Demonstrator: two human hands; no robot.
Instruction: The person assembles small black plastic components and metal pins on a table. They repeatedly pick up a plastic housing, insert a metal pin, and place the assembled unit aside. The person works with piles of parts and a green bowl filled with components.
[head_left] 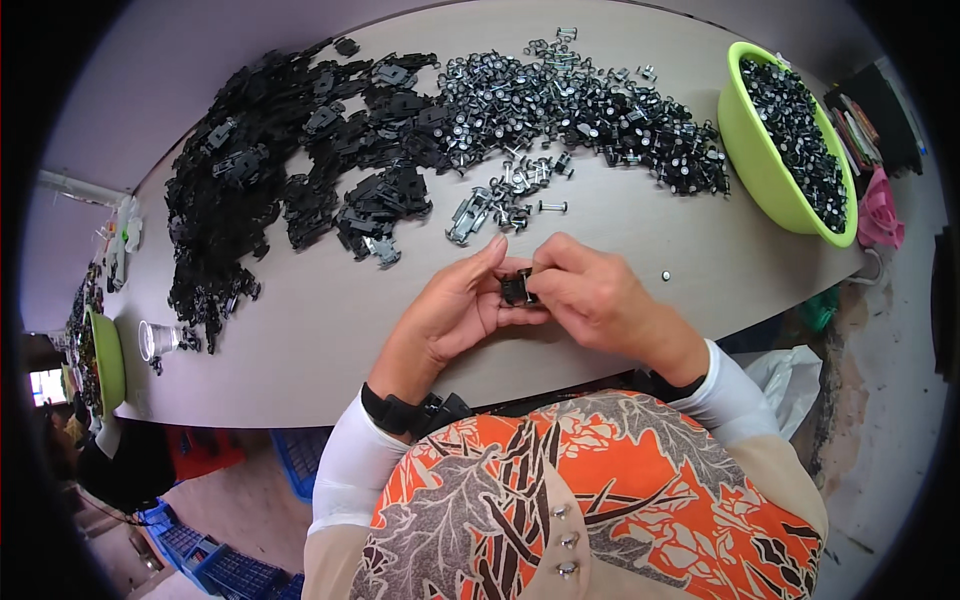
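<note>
Near the front of the table, my left hand (450, 305) cradles a small black plastic car chassis (513, 290) on its fingers, palm up. My right hand (605, 300) closes in a pinch over the chassis, on what looks like a small wheel axle (530, 283); the fingertips partly hide it. Just beyond my hands lie a few loose wheel axles (551, 207) and a grey chassis piece (467, 217). Farther back is a large heap of wheel axles (500, 100), silver to dark. A big heap of black chassis pieces (235, 165) spreads over the table's left side.
A green basin (738, 130) full of wheel axles stands at the right edge. One loose wheel (666, 276) lies right of my hands. At far left are a clear plastic cup (155, 341) and another green basin (106, 360). Blue crates (225, 570) sit below the table.
</note>
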